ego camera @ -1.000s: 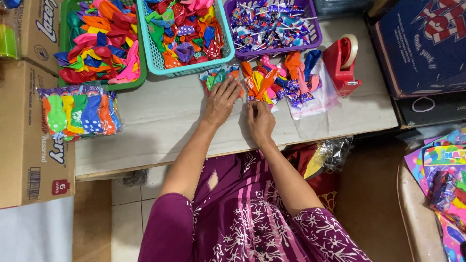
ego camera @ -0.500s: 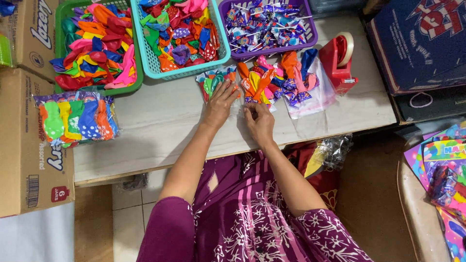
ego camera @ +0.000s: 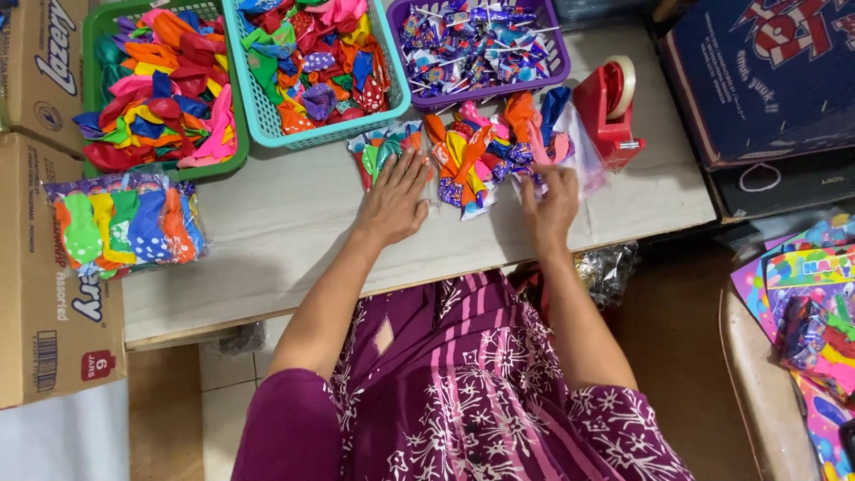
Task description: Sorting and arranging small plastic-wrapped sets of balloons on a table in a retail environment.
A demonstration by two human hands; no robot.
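Fingers of the left hand (ego camera: 394, 200) lie flat, spread on the clear balloon packet (ego camera: 481, 153) at mid-table; right hand (ego camera: 550, 203) pinches its edge. Risk — the slick bag slipping, spilling balloons toward the red tape dispenser (ego camera: 609, 109).

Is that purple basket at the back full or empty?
Full. The purple basket is packed to its rim with small wrapped sweets on sticks, in blue and white wrappers; none of its floor shows.
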